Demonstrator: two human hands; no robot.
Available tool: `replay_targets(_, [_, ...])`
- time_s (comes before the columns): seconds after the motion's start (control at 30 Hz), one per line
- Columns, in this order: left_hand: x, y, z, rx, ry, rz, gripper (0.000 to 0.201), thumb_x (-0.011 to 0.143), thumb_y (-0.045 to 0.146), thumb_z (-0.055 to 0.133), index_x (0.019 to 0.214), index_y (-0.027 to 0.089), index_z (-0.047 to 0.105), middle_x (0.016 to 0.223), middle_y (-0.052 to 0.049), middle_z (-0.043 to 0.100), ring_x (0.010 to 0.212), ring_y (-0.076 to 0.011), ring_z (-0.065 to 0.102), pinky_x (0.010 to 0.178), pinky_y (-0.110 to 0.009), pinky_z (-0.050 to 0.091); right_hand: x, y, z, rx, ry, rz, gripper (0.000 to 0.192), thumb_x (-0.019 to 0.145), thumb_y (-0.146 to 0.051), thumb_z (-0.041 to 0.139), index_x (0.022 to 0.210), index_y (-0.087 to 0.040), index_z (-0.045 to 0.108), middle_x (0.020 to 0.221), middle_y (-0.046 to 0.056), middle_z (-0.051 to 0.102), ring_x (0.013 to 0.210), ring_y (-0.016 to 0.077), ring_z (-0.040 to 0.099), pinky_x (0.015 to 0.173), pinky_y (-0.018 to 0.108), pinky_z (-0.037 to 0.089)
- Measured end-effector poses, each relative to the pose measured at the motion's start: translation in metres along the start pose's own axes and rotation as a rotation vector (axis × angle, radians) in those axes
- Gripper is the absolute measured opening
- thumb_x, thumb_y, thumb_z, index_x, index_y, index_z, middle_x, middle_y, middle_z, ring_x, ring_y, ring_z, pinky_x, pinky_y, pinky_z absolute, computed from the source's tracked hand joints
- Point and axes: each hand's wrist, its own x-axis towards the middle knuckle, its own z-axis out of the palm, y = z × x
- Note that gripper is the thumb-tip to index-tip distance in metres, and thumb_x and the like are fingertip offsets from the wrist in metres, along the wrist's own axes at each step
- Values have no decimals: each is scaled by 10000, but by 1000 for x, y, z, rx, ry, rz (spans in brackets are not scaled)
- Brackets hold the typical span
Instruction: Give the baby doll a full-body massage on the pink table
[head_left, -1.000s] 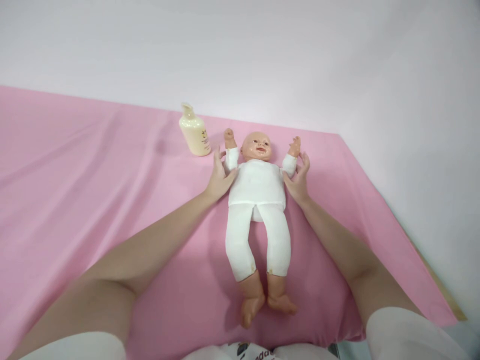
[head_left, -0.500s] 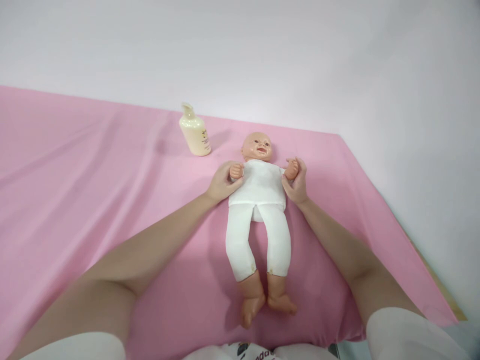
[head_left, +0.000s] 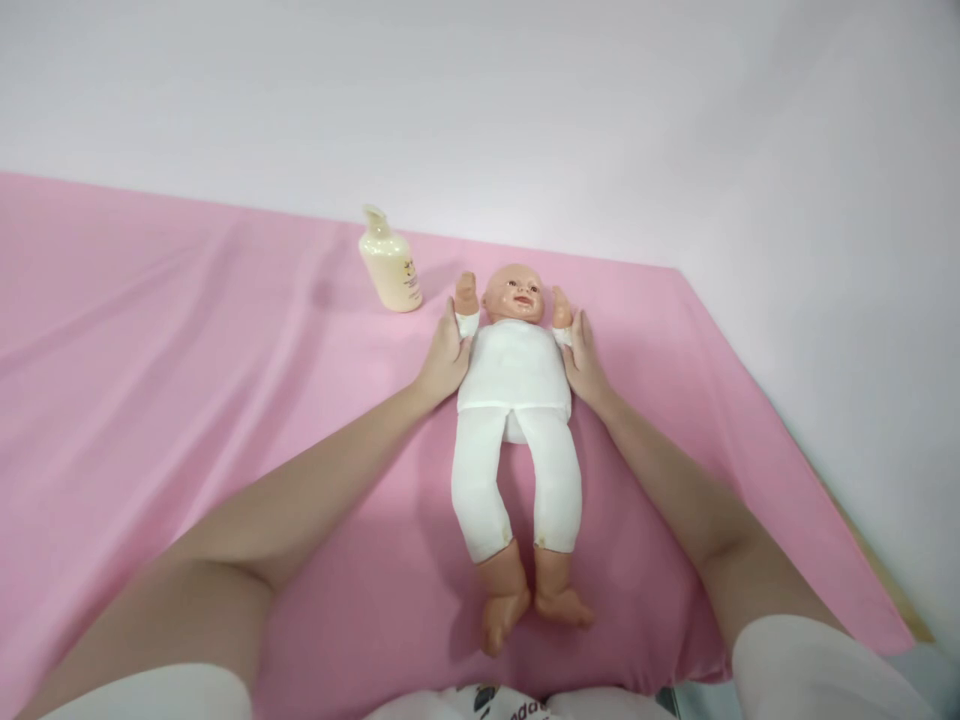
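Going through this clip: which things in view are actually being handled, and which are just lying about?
Being handled:
- baby doll, lying on its back
- left hand and right hand, each holding one of the doll's arms at its sides

Lying about:
- cream bottle, standing apart, untouched
- pink sheet underneath

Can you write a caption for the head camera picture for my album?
Two hands, left hand and right hand, hold a baby doll by its arms.

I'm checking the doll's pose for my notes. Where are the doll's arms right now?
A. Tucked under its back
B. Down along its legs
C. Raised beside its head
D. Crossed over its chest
C: the left hand and right hand hold the doll at its upper arms, with its small fists up on either side of the head.
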Motion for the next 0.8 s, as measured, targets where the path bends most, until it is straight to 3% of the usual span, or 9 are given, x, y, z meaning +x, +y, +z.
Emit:
replay_targets(0.07, [-2,-13,0,28,-34,-51,849,1000,598,427,1614,109,102,1646,-262,235,1563,-373,201,1276,-578,177,0,2,0,8,-20,19,787,1017,-612,231,1636,-226,-65,1735,114,21,1622,264,-29,1310,603,59])
replay_targets(0.23, [-5,-30,1,77,-77,-162,802,1007,544,444,1614,111,150,1544,-270,409,1472,-408,377,1206,-620,310,1,-10,-7,72,-24,-28,802,1025,-590,274,1632,-224,-101,1737,105,49,1622,236,42,1313,586,72])
replay_targets(0.4, [-3,-24,0,129,-73,-263,775,998,474,468,1590,54,195,1471,-293,487,1397,-413,475,1167,-610,363,1,-25,-15,108,-39,36,838,1010,-611,327,1636,-177,-21,1726,137,117,1615,251,118,1316,571,89])
replay_targets(0.57, [-2,-10,-3,80,-72,-265,674,964,442,525,1521,109,340,1350,-226,599,1283,-380,580,1132,-596,419,-1,-28,-18,138,-12,90,842,971,-581,461,1621,-188,98,1692,156,243,1576,283,260,1294,583,211])
replay_targets(0.67, [-2,-5,-5,23,-42,-276,694,953,448,558,1531,146,321,1488,-213,504,1408,-362,483,1202,-563,359,-2,-28,-18,162,-2,99,814,950,-582,512,1601,-233,171,1671,140,302,1555,281,309,1278,575,267])
replay_targets(0.73, [-3,-3,-6,-11,-17,-288,781,944,467,587,1570,161,234,1585,-212,389,1492,-345,382,1245,-535,302,-2,-25,-16,172,25,96,849,934,-601,533,1601,-245,147,1680,141,277,1563,284,291,1278,581,260])
replay_targets(0.8, [-4,-1,-6,-42,-11,-282,848,942,488,600,1591,172,155,1596,-222,365,1490,-340,388,1241,-537,307,-2,-23,-14,174,69,101,910,916,-631,547,1604,-236,101,1691,158,232,1576,294,257,1278,587,247])
